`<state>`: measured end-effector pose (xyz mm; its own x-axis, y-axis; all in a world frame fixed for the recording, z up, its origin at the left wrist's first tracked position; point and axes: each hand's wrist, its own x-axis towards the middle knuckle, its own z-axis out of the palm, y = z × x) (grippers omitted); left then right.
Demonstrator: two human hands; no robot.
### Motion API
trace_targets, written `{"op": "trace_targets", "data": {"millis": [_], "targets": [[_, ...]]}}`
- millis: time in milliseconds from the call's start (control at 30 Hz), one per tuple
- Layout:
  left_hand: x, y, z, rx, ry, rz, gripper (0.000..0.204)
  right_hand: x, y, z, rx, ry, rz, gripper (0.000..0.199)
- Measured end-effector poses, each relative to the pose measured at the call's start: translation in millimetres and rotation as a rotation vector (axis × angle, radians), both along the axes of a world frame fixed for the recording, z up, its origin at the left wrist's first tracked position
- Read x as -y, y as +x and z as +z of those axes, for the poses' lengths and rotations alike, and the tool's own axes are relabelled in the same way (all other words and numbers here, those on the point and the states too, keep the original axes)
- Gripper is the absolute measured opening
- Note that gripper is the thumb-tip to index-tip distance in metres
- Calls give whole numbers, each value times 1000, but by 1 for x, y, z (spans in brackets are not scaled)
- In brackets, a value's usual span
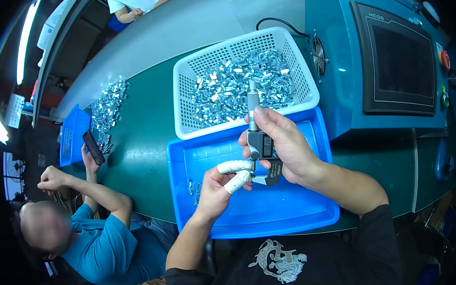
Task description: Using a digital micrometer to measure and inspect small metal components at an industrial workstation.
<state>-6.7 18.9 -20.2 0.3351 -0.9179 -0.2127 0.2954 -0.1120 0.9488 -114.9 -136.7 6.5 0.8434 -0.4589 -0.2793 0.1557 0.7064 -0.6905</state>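
Note:
My right hand grips a digital micrometer with a silver thimble, a dark body and a small display. Its thimble points away from me and its C-shaped frame is toward me. My left hand, with white covers on the thumb and forefinger, is closed in a pinch at the micrometer's measuring gap. Between those fingertips is a small metal part, mostly hidden. Both hands are above a blue tray, where several small metal parts lie at the left side.
A white perforated basket full of shiny metal parts stands beyond the tray. On the right is a blue machine with a dark screen. At left, a person in blue holds a dark object near a parts pile and blue basket.

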Motion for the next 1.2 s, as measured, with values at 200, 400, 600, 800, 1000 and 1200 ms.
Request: {"op": "trace_targets", "data": {"millis": [200,400,600,800,1000,1200], "targets": [[8,16,13,101,84,8,21,0,-1,2,25,-40,-42,44],[35,54,37,475,-73,374,46,-2,-3,0,14,-13,-55,42],[-14,79,43,989,296,271,27,-1,1,0,-1,-25,-46,41],[-51,79,20,1622,587,-170,29,-1,2,-2,-6,-24,-29,41],[-62,76,21,1991,624,-522,23,-2,2,-1,-19,-29,-13,42],[-59,87,21,1678,435,-412,17,-1,1,0,-29,-43,-31,42]]}}
